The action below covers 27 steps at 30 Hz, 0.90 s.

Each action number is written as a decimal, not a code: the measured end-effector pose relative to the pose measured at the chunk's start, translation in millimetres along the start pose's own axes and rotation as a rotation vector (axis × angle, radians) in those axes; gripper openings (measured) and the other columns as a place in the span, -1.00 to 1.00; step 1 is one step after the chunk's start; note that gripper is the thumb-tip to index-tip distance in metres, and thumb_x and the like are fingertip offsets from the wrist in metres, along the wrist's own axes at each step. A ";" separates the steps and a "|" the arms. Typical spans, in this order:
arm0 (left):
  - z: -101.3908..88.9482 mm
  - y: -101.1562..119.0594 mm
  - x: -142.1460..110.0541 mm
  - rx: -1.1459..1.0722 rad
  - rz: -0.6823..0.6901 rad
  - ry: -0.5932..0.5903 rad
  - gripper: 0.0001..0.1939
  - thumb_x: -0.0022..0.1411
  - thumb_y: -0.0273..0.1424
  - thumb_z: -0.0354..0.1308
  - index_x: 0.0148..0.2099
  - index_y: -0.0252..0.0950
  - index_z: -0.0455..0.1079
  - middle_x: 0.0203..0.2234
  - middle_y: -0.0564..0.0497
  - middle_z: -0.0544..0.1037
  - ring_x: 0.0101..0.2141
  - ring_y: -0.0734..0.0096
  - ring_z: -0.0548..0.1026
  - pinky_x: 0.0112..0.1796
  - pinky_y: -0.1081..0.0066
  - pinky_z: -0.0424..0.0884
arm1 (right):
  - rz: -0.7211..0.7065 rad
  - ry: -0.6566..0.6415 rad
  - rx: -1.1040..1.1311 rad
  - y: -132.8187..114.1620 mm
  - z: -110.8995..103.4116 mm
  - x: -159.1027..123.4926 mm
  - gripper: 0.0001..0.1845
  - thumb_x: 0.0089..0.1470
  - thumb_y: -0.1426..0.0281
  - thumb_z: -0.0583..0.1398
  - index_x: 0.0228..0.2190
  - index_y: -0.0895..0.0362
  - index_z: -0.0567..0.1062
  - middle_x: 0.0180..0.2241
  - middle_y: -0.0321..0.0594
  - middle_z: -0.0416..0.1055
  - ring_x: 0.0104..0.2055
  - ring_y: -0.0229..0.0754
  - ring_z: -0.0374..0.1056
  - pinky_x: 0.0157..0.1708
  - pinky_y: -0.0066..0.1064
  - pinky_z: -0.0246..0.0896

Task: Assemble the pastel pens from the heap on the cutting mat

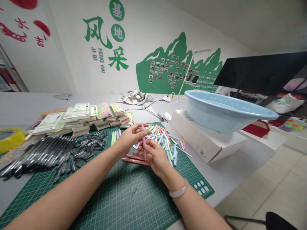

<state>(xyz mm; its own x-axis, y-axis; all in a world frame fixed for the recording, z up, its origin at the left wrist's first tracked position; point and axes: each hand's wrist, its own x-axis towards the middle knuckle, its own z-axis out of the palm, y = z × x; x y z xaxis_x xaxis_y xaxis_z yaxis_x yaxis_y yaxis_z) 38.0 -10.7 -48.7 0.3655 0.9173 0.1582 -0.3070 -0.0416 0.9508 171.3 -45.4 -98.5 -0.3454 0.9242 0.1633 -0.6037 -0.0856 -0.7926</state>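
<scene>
Both hands meet over a green cutting mat (124,198). My left hand (130,137) pinches the top of an upright pink pen (144,140). My right hand (155,156) wraps its fingers round the lower part of the same pen. Just beyond the hands lies a heap of pastel pen barrels (165,137) in pink, green and blue. Two pink pens (134,158) lie flat on the mat under my hands. A pale bracelet circles my right wrist.
A pile of black pens and caps (48,153) covers the mat's left side. Stacked packaging cards (83,116) sit behind it. A light blue basin (227,111) rests on a white box (201,137) at the right. A yellow tape roll (9,137) lies far left.
</scene>
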 end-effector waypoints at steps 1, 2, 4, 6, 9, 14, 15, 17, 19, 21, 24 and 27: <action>-0.1 -1.1 0.2 0.025 0.011 0.032 -0.64 0.01 -0.35 0.27 -0.10 -0.30 0.38 -0.32 -0.07 0.54 -0.24 0.30 0.47 -0.25 0.38 0.34 | 0.000 -0.003 0.001 -0.1 0.4 0.0 -0.87 0.00 0.37 0.24 -0.39 0.17 0.42 -0.44 -0.27 0.40 -0.47 -0.33 0.33 -0.21 -0.27 0.34; -0.2 -1.9 0.3 0.032 0.011 0.045 -0.66 -0.01 -0.35 0.29 -0.14 -0.31 0.39 -0.35 -0.07 0.54 -0.28 0.31 0.48 -0.28 0.40 0.34 | 0.000 -0.006 0.002 -0.4 0.9 0.1 -0.87 0.00 0.37 0.25 -0.39 0.17 0.42 -0.44 -0.28 0.40 -0.47 -0.34 0.32 -0.21 -0.27 0.34; 0.0 -1.5 -0.3 -0.012 -0.022 -0.002 -0.64 0.03 -0.32 0.26 -0.10 -0.30 0.39 -0.30 -0.11 0.54 -0.27 0.27 0.48 -0.29 0.37 0.35 | 0.006 -0.004 0.006 -1.4 1.9 0.1 -0.84 -0.01 0.34 0.25 -0.38 0.16 0.43 -0.45 -0.28 0.40 -0.48 -0.34 0.31 -0.21 -0.27 0.34; 1.4 0.3 -1.3 -0.084 -0.051 -0.077 -0.57 0.08 -0.30 0.20 0.02 -0.26 0.32 -0.16 -0.17 0.50 -0.18 0.21 0.46 -0.26 0.31 0.37 | 0.022 0.003 0.003 -2.3 2.9 0.0 -0.81 -0.02 0.31 0.25 -0.36 0.16 0.43 -0.46 -0.28 0.40 -0.49 -0.34 0.31 -0.21 -0.26 0.34; 2.4 -0.7 -0.3 -0.072 0.027 -0.029 -0.47 0.02 -0.40 0.26 0.07 -0.21 0.28 -0.09 -0.13 0.45 -0.11 0.25 0.42 -0.17 0.31 0.35 | 0.037 0.015 -0.008 -2.6 3.5 -0.6 -0.79 -0.02 0.29 0.26 -0.36 0.16 0.43 -0.45 -0.28 0.40 -0.48 -0.33 0.32 -0.22 -0.26 0.34; -5.4 -11.3 6.5 0.040 0.114 0.103 -0.59 -0.08 -0.45 0.33 -0.12 -0.28 0.38 -0.38 0.04 0.48 -0.33 0.46 0.45 -0.24 0.43 0.33 | -0.003 0.021 -0.013 -0.3 1.4 -0.9 -0.85 -0.03 0.36 0.27 -0.42 0.15 0.39 -0.45 -0.29 0.41 -0.48 -0.34 0.31 -0.25 -0.29 0.35; -7.0 -12.1 7.2 0.042 0.103 0.099 -0.64 -0.08 -0.44 0.33 -0.16 -0.30 0.40 -0.40 0.04 0.49 -0.35 0.46 0.45 -0.25 0.44 0.32 | -0.008 0.021 -0.017 0.1 0.8 -0.7 -0.85 -0.03 0.38 0.27 -0.42 0.15 0.39 -0.46 -0.29 0.41 -0.49 -0.34 0.31 -0.26 -0.30 0.35; -8.6 -11.5 7.4 0.034 0.083 0.083 -0.69 -0.08 -0.42 0.33 -0.22 -0.33 0.41 -0.40 0.03 0.50 -0.35 0.44 0.46 -0.26 0.43 0.33 | -0.005 0.019 -0.020 0.6 -0.1 -0.3 -0.84 -0.03 0.37 0.27 -0.42 0.16 0.38 -0.48 -0.29 0.42 -0.52 -0.35 0.30 -0.29 -0.32 0.35; -8.3 -9.3 6.5 0.011 0.071 0.069 -0.71 -0.08 -0.43 0.33 -0.25 -0.34 0.43 -0.39 0.02 0.50 -0.32 0.41 0.47 -0.24 0.42 0.33 | 0.010 0.004 -0.012 0.7 -0.4 0.0 -0.82 -0.02 0.33 0.26 -0.42 0.17 0.38 -0.50 -0.29 0.41 -0.55 -0.35 0.30 -0.30 -0.33 0.35; -7.0 -7.3 5.4 -0.014 0.060 0.055 -0.72 -0.07 -0.43 0.33 -0.24 -0.35 0.44 -0.39 0.01 0.51 -0.32 0.41 0.48 -0.23 0.42 0.34 | 0.029 -0.014 0.004 1.0 -0.6 0.3 -0.80 -0.02 0.30 0.26 -0.42 0.17 0.40 -0.51 -0.29 0.41 -0.54 -0.34 0.31 -0.30 -0.33 0.35; -5.6 -6.8 4.6 -0.058 0.045 0.040 -0.74 -0.05 -0.43 0.32 -0.24 -0.36 0.45 -0.38 0.00 0.51 -0.32 0.41 0.48 -0.22 0.41 0.36 | 0.069 -0.042 0.028 1.3 -0.9 0.7 -0.79 0.00 0.28 0.24 -0.41 0.18 0.42 -0.52 -0.30 0.39 -0.57 -0.37 0.28 -0.28 -0.34 0.34; -8.2 -10.0 6.5 -0.128 0.023 0.053 -0.76 -0.06 -0.46 0.33 -0.26 -0.37 0.46 -0.39 -0.01 0.53 -0.30 0.40 0.49 -0.22 0.43 0.38 | 0.083 -0.041 0.031 -1.6 0.3 0.2 -0.80 0.03 0.30 0.22 -0.36 0.19 0.44 -0.50 -0.28 0.40 -0.56 -0.37 0.29 -0.28 -0.34 0.34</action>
<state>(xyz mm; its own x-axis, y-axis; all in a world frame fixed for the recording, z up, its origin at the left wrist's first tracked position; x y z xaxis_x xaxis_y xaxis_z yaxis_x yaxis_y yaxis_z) 36.2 -1.1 -59.3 0.3108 0.9366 0.1618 -0.4256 -0.0151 0.9048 172.0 -45.2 -97.1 -0.4235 0.8976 0.1224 -0.5940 -0.1731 -0.7856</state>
